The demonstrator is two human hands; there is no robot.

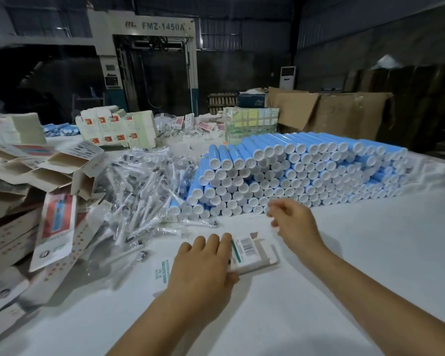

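Barcoded box (253, 251), its left edge beneath the left hand (203, 265)

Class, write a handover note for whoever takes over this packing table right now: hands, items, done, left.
Left hand holds the barcoded carton on the table.
Right hand, empty and blurred, reaches toward the blue tubes.
Bagged brush heads lie left of the tubes.
Done: carton in hand.
Left: probably pick a tube, fill and close the carton.

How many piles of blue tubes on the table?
2: a big pile just beyond the right hand, and a small pile at the far left. Others may be hidden behind the box stacks.
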